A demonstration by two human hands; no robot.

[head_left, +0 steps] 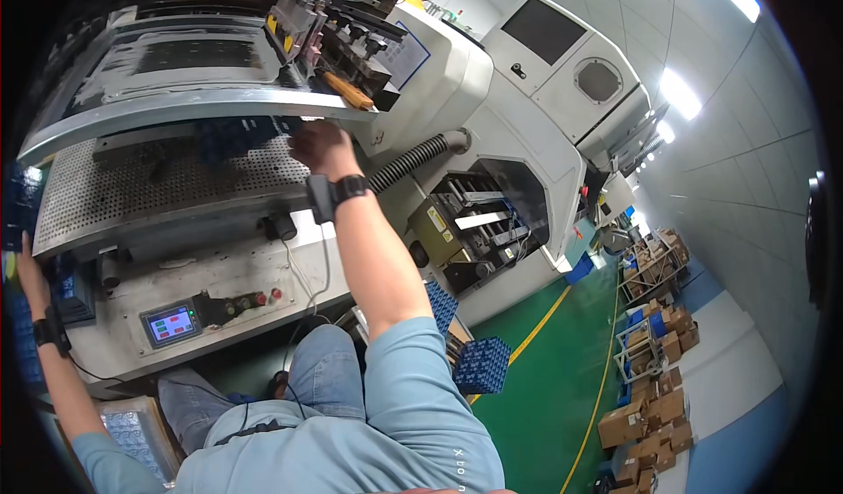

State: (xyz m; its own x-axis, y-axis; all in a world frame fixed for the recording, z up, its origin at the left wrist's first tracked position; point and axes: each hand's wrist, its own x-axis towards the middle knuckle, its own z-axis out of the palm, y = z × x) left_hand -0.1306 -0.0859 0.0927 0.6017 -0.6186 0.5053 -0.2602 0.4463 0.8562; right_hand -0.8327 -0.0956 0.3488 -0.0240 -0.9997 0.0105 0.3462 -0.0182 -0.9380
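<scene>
My right hand [321, 147] reaches under the front of a metal-framed printing screen [202, 103]. Its fingers are curled at the right end of a dark blue circuit board panel [233, 140], which is shaded and blurred over a perforated metal bed [97, 191]. At the far left, my left hand [32, 281] grips the lower edge of another blue panel [16, 209], partly cut off by the picture's rim. Grey paste is smeared on the screen. An orange-handled tool [349, 90] lies on the frame's right corner.
A small touch panel [171, 323] and buttons sit on the machine's front. A black ribbed hose [408, 165] runs right to a white machine [518, 99]. Blue stacks [483, 364] stand by my right elbow. Cardboard boxes [623, 424] line the right side beyond the green floor [544, 389].
</scene>
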